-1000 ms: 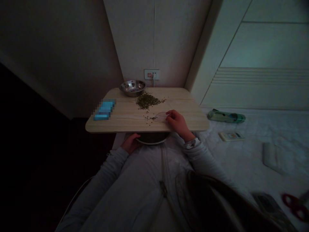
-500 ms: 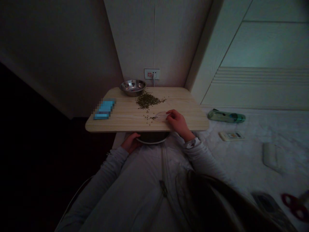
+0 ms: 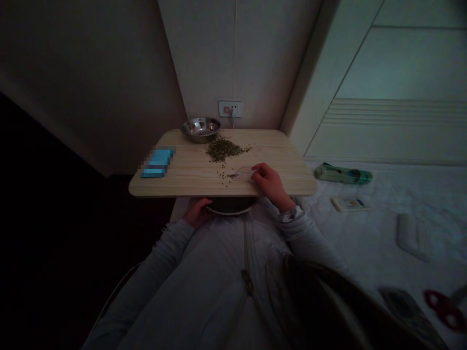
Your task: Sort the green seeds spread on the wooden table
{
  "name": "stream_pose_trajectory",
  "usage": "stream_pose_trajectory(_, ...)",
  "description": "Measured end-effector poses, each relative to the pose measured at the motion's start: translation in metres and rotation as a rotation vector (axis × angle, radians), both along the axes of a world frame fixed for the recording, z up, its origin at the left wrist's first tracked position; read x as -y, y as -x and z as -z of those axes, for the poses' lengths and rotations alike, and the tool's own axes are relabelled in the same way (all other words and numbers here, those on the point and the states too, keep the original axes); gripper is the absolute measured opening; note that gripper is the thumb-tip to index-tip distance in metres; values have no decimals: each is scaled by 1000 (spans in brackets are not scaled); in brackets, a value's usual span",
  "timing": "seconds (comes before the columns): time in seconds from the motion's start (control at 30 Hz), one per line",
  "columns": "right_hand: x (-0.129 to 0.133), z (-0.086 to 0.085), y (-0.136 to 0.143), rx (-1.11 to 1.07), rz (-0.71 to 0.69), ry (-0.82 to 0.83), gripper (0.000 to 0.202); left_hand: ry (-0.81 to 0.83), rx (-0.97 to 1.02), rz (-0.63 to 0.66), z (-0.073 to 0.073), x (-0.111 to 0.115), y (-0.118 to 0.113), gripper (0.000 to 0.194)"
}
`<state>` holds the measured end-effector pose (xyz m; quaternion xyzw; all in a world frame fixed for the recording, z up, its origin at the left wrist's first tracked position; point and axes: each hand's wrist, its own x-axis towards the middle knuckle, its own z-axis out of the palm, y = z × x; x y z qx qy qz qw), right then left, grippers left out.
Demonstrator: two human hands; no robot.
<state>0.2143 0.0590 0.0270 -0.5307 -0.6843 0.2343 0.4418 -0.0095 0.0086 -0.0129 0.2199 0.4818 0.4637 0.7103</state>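
Currently mid-sweep, I'd say. Left hand [image 3: 197, 213] grips the rim of a bowl [image 3: 229, 209] held just under the near edge of the table [image 3: 182, 182]. Bean pile [image 3: 223, 148] sits mid-table beside a steel bowl [image 3: 200, 129]; a few strays lie near the right hand [image 3: 268, 181], whose fingers pinch a thin clear scraper [image 3: 243, 172] flat on the wood. Next move likely needs the strays dragged over the edge, bowl kept directly beneath.

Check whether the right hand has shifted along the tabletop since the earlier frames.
No. The right hand rests at the same spot by the near edge of the wooden table, just right of the scattered loose beans; only the camera tilted slightly.
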Motion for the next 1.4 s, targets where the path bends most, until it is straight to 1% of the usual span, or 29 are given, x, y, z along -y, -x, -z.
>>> stream_pose_trajectory(0.4,0,0,0,-5,5,14,25,-22,-4,28,1,0,0,9)
stream_pose_trajectory(0.57,1,-1,0,3,12,15,26,-34,25,50,-1,1,0,12)
stream_pose_trajectory(0.77,1,-1,0,2,11,-3,25,-11,-22,18,-1,1,0,7)
stream_pose_trajectory(1.0,1,0,-1,18,10,-10,25,-5,-8,28,-4,2,-1,9)
stream_pose_trajectory(1.23,2,-2,0,32,22,-10,25,-31,7,28,0,0,0,11)
stream_pose_trajectory(1.4,6,-3,0,38,20,-9,25,-25,5,28,-1,0,0,11)
